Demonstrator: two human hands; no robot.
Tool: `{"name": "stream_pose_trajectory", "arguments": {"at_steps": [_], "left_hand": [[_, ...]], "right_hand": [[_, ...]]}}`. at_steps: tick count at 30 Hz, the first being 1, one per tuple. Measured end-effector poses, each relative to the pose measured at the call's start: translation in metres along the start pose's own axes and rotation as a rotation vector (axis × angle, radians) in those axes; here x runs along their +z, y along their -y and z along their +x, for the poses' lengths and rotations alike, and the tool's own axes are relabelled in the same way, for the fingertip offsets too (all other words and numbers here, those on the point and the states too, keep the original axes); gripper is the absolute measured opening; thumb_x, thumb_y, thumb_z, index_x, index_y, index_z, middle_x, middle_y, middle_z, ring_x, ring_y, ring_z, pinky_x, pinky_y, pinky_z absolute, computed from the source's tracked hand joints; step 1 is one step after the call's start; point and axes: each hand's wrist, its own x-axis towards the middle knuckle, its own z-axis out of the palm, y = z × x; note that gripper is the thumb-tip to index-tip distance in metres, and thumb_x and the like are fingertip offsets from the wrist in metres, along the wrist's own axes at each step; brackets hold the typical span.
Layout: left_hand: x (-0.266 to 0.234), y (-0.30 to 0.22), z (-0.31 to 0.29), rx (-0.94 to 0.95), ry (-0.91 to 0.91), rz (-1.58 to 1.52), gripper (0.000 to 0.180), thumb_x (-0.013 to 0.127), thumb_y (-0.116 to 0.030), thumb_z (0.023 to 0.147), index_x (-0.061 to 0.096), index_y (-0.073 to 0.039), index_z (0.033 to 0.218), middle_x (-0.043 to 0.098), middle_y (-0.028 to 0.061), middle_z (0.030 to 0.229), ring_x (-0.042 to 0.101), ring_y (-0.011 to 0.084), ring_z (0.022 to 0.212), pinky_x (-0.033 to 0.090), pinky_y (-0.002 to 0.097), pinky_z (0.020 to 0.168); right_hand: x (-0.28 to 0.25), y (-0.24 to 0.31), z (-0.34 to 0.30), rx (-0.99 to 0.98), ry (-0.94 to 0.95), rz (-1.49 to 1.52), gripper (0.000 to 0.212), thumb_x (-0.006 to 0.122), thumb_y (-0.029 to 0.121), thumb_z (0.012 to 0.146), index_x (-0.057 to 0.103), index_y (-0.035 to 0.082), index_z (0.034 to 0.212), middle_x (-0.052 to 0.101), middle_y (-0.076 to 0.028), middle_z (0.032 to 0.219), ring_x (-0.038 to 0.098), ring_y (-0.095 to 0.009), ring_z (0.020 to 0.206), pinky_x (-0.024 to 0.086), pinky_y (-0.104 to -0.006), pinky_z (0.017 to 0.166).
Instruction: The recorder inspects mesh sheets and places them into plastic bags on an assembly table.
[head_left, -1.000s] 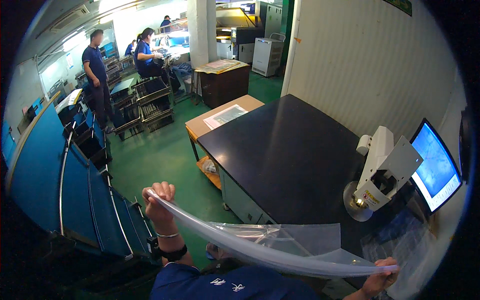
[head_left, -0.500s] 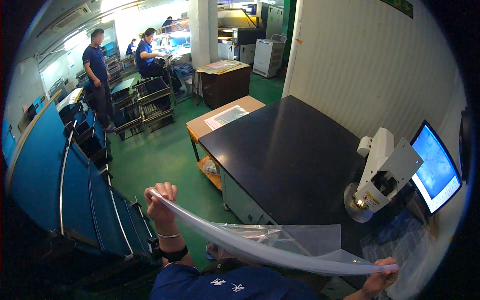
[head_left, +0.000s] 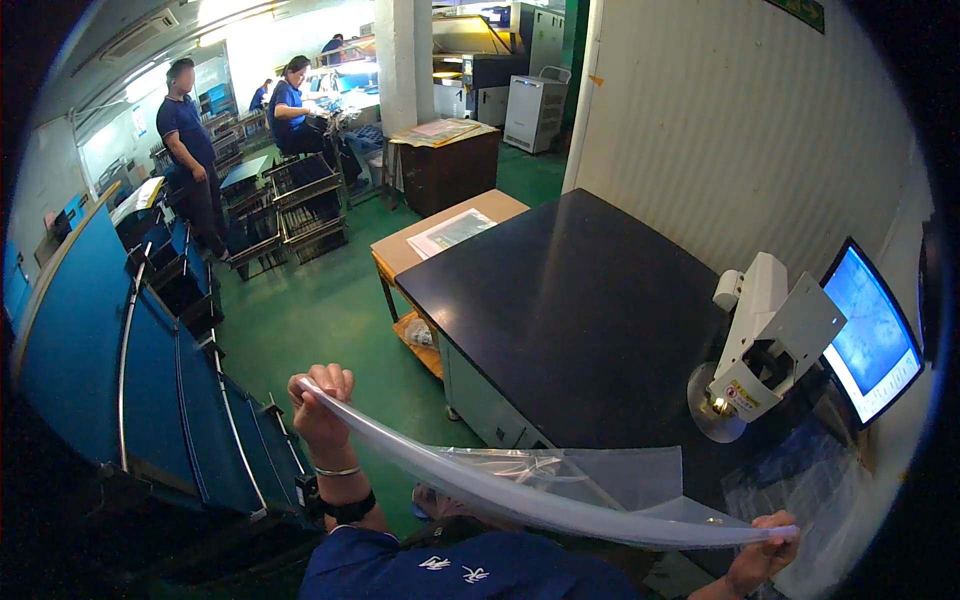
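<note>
A long, clear plastic sheet (head_left: 500, 500) with a whitish, thick-looking near edge is stretched in a sagging curve across the front of my body. My left hand (head_left: 322, 405) grips its left end, fingers curled round the edge. At the lower right, my right hand (head_left: 762, 560) pinches the other end between thumb and fingers. The sheet's transparent far part reaches over the near edge of a black-topped table (head_left: 570, 320). More clear plastic (head_left: 800, 490) lies crumpled at the table's right end, beside my right hand.
A white instrument (head_left: 765, 340) on a round base and a lit monitor (head_left: 868, 335) stand at the table's right end. Blue panels (head_left: 90, 350) in racks line the left. Beyond the table is a brown bench (head_left: 455, 230) with papers. A standing person (head_left: 190, 150) and seated co-workers are farther back.
Both my hands and the plastic sheet hold almost the same position. In the background, the standing person has shifted slightly and changed arm posture.
</note>
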Motion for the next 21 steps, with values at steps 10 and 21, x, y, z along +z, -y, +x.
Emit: {"name": "stream_pose_trajectory", "arguments": {"at_steps": [10,21], "left_hand": [[0.000,0.002,0.000,-0.011,0.004,-0.004,0.017,0.066,-0.020,0.083,0.065,-0.006,0.091,0.061,0.0079,0.077,0.049,0.0154,0.065,0.032,0.0267,0.055],[-0.001,0.001,-0.002,-0.005,-0.006,-0.001,0.016,0.065,-0.020,0.084,0.064,-0.005,0.091,0.060,0.0082,0.076,0.048,0.0156,0.064,0.033,0.0272,0.056]], "right_hand": [[0.004,0.004,0.001,-0.008,0.049,0.111,0.031,0.055,0.037,0.090,0.048,0.009,0.078,0.044,-0.004,0.074,0.042,-0.011,0.070,0.037,-0.0259,0.065],[0.007,0.005,0.001,-0.050,0.033,0.011,0.036,0.051,0.040,0.091,0.046,0.009,0.075,0.043,-0.004,0.072,0.042,-0.012,0.068,0.037,-0.0272,0.062]]}}
